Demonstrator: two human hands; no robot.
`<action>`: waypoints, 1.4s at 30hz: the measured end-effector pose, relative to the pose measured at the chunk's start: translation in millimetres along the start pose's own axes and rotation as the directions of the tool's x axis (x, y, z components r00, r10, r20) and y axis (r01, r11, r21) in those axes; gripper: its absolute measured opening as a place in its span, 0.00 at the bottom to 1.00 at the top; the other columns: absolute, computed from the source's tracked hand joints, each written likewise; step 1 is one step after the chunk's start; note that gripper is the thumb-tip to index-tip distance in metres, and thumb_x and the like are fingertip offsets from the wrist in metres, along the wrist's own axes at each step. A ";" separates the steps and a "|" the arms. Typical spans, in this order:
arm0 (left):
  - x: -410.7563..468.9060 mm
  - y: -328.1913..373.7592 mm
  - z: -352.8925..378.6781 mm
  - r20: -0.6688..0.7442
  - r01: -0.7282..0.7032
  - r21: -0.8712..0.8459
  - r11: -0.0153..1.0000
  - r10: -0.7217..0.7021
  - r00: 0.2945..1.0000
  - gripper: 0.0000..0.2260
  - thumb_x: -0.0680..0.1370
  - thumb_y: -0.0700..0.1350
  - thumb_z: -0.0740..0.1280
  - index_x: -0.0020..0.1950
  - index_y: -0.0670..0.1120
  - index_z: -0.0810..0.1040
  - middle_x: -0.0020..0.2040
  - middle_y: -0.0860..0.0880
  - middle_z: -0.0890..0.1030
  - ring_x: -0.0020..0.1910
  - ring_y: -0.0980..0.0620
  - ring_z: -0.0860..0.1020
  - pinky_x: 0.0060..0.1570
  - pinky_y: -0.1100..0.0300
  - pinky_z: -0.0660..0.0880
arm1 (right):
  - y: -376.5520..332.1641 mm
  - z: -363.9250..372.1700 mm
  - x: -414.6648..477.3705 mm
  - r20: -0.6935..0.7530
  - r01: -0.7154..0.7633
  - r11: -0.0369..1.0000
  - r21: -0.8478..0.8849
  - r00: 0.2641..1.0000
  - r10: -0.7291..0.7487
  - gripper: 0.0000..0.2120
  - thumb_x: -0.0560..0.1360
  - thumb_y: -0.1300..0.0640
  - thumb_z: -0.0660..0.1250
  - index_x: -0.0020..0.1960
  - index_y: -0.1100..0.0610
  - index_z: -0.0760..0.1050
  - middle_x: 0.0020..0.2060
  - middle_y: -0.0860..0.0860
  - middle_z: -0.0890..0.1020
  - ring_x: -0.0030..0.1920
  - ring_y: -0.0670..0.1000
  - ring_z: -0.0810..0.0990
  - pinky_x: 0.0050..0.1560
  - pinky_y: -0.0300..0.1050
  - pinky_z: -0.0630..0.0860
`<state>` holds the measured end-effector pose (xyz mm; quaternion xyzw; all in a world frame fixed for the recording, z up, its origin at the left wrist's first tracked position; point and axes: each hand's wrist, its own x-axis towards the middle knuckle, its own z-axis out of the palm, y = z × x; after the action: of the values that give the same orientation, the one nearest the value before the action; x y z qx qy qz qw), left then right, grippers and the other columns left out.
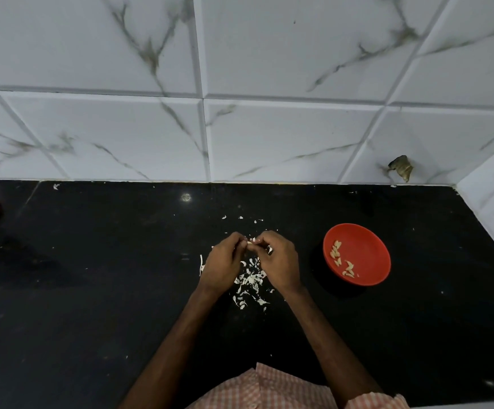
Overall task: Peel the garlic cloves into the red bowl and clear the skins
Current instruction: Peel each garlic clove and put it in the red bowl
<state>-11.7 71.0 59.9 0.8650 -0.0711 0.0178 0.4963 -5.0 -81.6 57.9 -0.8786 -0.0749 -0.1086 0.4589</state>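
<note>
Peeling step: the left hand (pixel 223 261) and right hand (pixel 278 261), fingertips curled, both pinched one clove (pixel 250 242) above the skins (pixel 251 280) strewn on the table (pixel 92 290); once bare, it would probably need carrying right to the bowl (pixel 369 240), which held peeled cloves (pixel 336 252).

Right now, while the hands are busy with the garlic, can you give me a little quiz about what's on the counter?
1. True or false: the red bowl sits to the right of the left hand and the right hand.
2. Where do most of the garlic skins lie? A) in the red bowl B) on the black counter below the hands C) on the wall tiles
3. Fill the gap: both hands pinch one garlic ____ between their fingertips.

Key: 1 true; 2 B; 3 clove.
</note>
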 end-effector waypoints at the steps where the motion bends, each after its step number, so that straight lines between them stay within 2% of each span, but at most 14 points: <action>1: -0.5 0.1 0.2 0.001 0.013 -0.012 1.000 -0.013 1.000 0.07 0.84 0.44 0.60 0.48 0.45 0.75 0.38 0.51 0.79 0.36 0.54 0.77 0.38 0.55 0.73 | -1.7 -1.2 0.6 0.034 0.035 0.998 -0.044 0.999 -0.033 0.06 0.75 0.53 0.74 0.43 0.52 0.77 0.40 0.43 0.80 0.43 0.44 0.80 0.42 0.51 0.80; 5: -0.1 1.7 2.0 0.003 0.126 -0.159 0.979 -0.128 0.992 0.12 0.84 0.42 0.59 0.43 0.40 0.73 0.33 0.52 0.74 0.30 0.59 0.69 0.33 0.60 0.67 | -10.8 -3.8 0.1 0.112 0.189 0.954 -0.233 0.980 -0.166 0.04 0.78 0.55 0.70 0.46 0.52 0.76 0.42 0.44 0.79 0.43 0.44 0.77 0.39 0.44 0.76; 8: 2.3 0.3 -0.3 0.020 0.133 -0.210 0.969 -0.132 0.991 0.14 0.85 0.44 0.60 0.42 0.40 0.74 0.32 0.56 0.75 0.31 0.61 0.71 0.35 0.62 0.69 | -14.9 -2.1 -1.2 0.157 0.150 0.945 -0.291 0.982 -0.108 0.03 0.81 0.53 0.65 0.48 0.50 0.76 0.40 0.43 0.80 0.40 0.42 0.76 0.37 0.42 0.71; 11: 3.0 -1.4 -2.6 0.057 0.096 -0.206 0.974 -0.086 0.995 0.15 0.84 0.49 0.60 0.42 0.42 0.74 0.33 0.52 0.74 0.34 0.58 0.72 0.37 0.55 0.71 | -16.7 3.3 -0.8 0.171 -0.145 0.980 -0.135 0.971 0.168 0.09 0.82 0.51 0.63 0.44 0.50 0.75 0.35 0.43 0.81 0.36 0.44 0.79 0.40 0.47 0.76; 14: 3.7 -4.1 -8.8 0.079 0.042 -0.104 0.994 -0.033 0.996 0.15 0.82 0.56 0.59 0.42 0.48 0.73 0.36 0.49 0.77 0.35 0.55 0.74 0.38 0.50 0.74 | -19.4 8.4 -1.2 0.252 -0.334 0.933 0.134 0.922 0.294 0.14 0.81 0.53 0.62 0.37 0.52 0.75 0.29 0.47 0.79 0.31 0.49 0.77 0.38 0.52 0.75; 17: 4.9 -0.3 -13.6 0.118 -0.021 0.098 0.995 0.009 0.993 0.11 0.84 0.51 0.59 0.43 0.51 0.71 0.36 0.53 0.76 0.36 0.56 0.75 0.39 0.53 0.74 | -24.0 7.6 -2.0 0.322 -0.501 0.771 0.392 0.860 0.395 0.16 0.83 0.62 0.60 0.38 0.59 0.76 0.29 0.50 0.75 0.29 0.47 0.70 0.32 0.43 0.67; 20: 6.1 7.5 -15.5 0.141 -0.042 0.209 0.977 0.012 0.990 0.08 0.84 0.52 0.58 0.47 0.54 0.69 0.39 0.55 0.77 0.39 0.57 0.77 0.42 0.54 0.75 | -30.4 4.0 0.4 0.362 -0.579 0.664 0.473 0.815 0.453 0.15 0.85 0.60 0.57 0.42 0.59 0.76 0.31 0.48 0.72 0.28 0.42 0.66 0.28 0.35 0.62; 25: 6.7 10.5 -21.2 0.131 0.055 0.128 0.990 -0.072 0.989 0.08 0.84 0.55 0.56 0.48 0.54 0.69 0.40 0.56 0.78 0.39 0.60 0.76 0.40 0.55 0.71 | -32.8 5.7 5.4 0.310 -0.454 0.793 0.406 0.885 0.348 0.16 0.85 0.59 0.58 0.38 0.57 0.72 0.31 0.49 0.71 0.31 0.43 0.67 0.33 0.40 0.66; 28: 2.1 10.6 -17.2 0.108 0.060 -0.042 0.997 -0.055 0.993 0.12 0.83 0.55 0.57 0.43 0.50 0.70 0.35 0.55 0.75 0.34 0.56 0.72 0.38 0.51 0.70 | -26.8 6.2 4.8 0.239 -0.295 0.933 0.207 0.940 0.244 0.17 0.84 0.58 0.59 0.36 0.52 0.69 0.30 0.48 0.71 0.32 0.46 0.67 0.36 0.51 0.67; 30: 0.9 12.1 -11.5 0.082 0.110 -0.227 0.968 -0.094 0.992 0.15 0.84 0.48 0.59 0.41 0.42 0.71 0.33 0.51 0.71 0.33 0.56 0.68 0.35 0.54 0.67 | -25.2 6.5 3.4 0.186 -0.181 0.981 0.066 0.968 0.166 0.15 0.83 0.57 0.60 0.37 0.50 0.69 0.30 0.45 0.72 0.30 0.45 0.69 0.34 0.52 0.69; 32: 0.8 18.3 -7.7 0.065 0.159 -0.344 0.926 -0.145 0.987 0.16 0.85 0.42 0.59 0.38 0.40 0.72 0.32 0.51 0.70 0.32 0.57 0.67 0.33 0.60 0.65 | -27.6 5.2 1.5 0.138 -0.088 0.996 -0.034 0.986 0.092 0.11 0.83 0.57 0.61 0.42 0.51 0.72 0.30 0.43 0.74 0.31 0.44 0.72 0.34 0.47 0.71; 34: -0.2 24.2 -2.6 0.063 0.200 -0.412 0.889 -0.191 0.980 0.19 0.85 0.43 0.58 0.36 0.40 0.74 0.29 0.50 0.69 0.29 0.57 0.65 0.30 0.62 0.63 | -28.5 3.9 0.9 0.098 -0.047 0.996 -0.076 0.994 0.054 0.09 0.83 0.55 0.61 0.44 0.53 0.73 0.31 0.41 0.74 0.32 0.42 0.74 0.35 0.42 0.71; 37: -1.6 33.4 4.6 0.063 0.284 -0.547 0.787 -0.300 0.952 0.24 0.85 0.48 0.58 0.35 0.33 0.72 0.26 0.48 0.64 0.24 0.56 0.62 0.26 0.64 0.60 | -30.5 3.2 2.8 0.062 -0.058 0.995 -0.084 0.996 0.064 0.11 0.84 0.50 0.61 0.45 0.53 0.73 0.32 0.42 0.75 0.34 0.43 0.75 0.36 0.46 0.74; 42: 4.1 38.3 1.0 0.004 0.321 -0.601 0.732 -0.398 0.917 0.24 0.86 0.48 0.57 0.31 0.43 0.72 0.22 0.53 0.67 0.21 0.60 0.64 0.23 0.67 0.62 | -37.6 8.1 1.8 0.132 -0.051 0.992 -0.113 0.989 0.066 0.07 0.83 0.51 0.63 0.49 0.53 0.72 0.40 0.44 0.80 0.39 0.45 0.79 0.41 0.48 0.74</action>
<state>-13.0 50.6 92.5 0.6615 0.1270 -0.0476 0.7376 -10.9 -53.4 83.6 -0.9097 -0.0741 -0.0390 0.4068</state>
